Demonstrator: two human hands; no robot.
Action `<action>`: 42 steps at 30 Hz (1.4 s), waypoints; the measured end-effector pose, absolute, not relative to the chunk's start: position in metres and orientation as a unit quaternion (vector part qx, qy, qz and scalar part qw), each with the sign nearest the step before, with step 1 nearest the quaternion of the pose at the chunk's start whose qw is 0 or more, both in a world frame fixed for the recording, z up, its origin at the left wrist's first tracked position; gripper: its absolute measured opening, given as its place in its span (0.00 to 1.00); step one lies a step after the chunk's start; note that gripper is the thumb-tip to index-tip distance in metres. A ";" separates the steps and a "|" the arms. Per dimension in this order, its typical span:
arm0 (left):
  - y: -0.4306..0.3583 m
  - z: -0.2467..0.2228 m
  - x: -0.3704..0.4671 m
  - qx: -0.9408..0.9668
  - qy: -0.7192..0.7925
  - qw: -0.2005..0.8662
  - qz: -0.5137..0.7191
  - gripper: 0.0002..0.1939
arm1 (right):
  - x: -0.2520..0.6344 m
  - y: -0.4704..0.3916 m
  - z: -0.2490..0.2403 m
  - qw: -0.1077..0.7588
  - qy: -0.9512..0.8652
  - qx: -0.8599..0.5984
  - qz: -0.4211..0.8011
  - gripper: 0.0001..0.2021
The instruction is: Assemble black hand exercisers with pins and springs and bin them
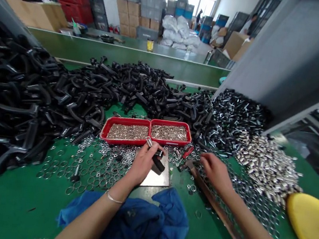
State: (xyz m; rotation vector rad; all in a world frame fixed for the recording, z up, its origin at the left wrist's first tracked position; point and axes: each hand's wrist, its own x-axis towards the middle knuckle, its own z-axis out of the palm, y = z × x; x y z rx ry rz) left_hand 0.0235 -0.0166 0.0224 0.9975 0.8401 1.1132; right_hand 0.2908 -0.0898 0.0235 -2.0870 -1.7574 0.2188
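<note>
My left hand is closed round a black handle part with a ribbed metal piece at its upper end. It holds the part over a flat metal plate. My right hand is off to the right, above the hammer, fingers curled together; what they hold, if anything, is hidden. A red-handled screwdriver lies between the hands. Just beyond them stand two red trays, the left tray and the right tray, filled with small metal pieces.
Black handle parts are heaped at the left and back. Black bolts and metal sleeves are piled at right. Metal rings are scattered over the green table. A blue cloth lies in front, a yellow stool seat at right.
</note>
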 end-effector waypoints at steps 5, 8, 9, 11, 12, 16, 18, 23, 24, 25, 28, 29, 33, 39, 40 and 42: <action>-0.018 0.000 0.025 0.346 0.293 0.755 0.474 0.16 | 0.395 -0.083 0.007 0.135 -0.573 -0.808 -0.018 0.14; -0.020 -0.007 0.017 0.339 0.312 0.754 0.468 0.17 | 0.415 -0.083 0.006 0.099 -0.571 -0.815 -0.016 0.12; -0.018 -0.008 0.014 0.338 0.318 0.749 0.473 0.17 | 0.418 -0.083 0.008 0.094 -0.567 -0.818 -0.017 0.11; -0.013 -0.009 0.009 0.336 0.329 0.738 0.484 0.18 | 0.417 -0.084 0.016 0.092 -0.553 -0.828 -0.025 0.10; -0.010 -0.010 0.007 0.336 0.334 0.734 0.486 0.18 | 0.414 -0.084 0.020 0.096 -0.547 -0.831 -0.029 0.10; -0.003 -0.012 0.006 0.341 0.353 0.731 0.474 0.18 | 0.363 -0.083 0.032 0.126 -0.574 -0.809 -0.010 0.10; -0.004 -0.011 0.008 0.349 0.365 0.727 0.466 0.20 | 0.315 -0.080 0.033 0.143 -0.615 -0.775 0.036 0.10; -0.009 -0.006 0.010 0.385 0.419 0.689 0.450 0.24 | 0.202 -0.070 0.045 0.259 -0.723 -0.598 0.231 0.09; -0.009 -0.006 0.009 0.393 0.432 0.677 0.447 0.24 | 0.190 -0.069 0.050 0.264 -0.725 -0.587 0.245 0.09; -0.008 -0.006 0.007 0.404 0.442 0.668 0.442 0.25 | 0.181 -0.068 0.055 0.262 -0.730 -0.578 0.254 0.09; -0.005 -0.005 0.001 0.437 0.450 0.650 0.429 0.24 | 0.172 -0.067 0.068 0.238 -0.751 -0.557 0.262 0.09; -0.004 -0.004 0.000 0.451 0.451 0.645 0.421 0.23 | 0.172 -0.068 0.070 0.231 -0.759 -0.552 0.258 0.09; -0.005 0.007 0.000 0.509 0.449 0.622 0.390 0.22 | 0.174 -0.069 0.066 0.261 -0.751 -0.552 0.252 0.12; -0.013 0.023 0.000 0.454 0.463 0.657 0.384 0.27 | 0.170 -0.072 0.056 0.344 -0.743 -0.533 0.212 0.10; -0.014 0.024 -0.001 0.444 0.461 0.665 0.384 0.27 | 0.169 -0.073 0.055 0.354 -0.760 -0.511 0.192 0.11; -0.016 0.028 -0.004 0.426 0.454 0.683 0.382 0.27 | 0.168 -0.074 0.051 0.373 -0.783 -0.476 0.150 0.12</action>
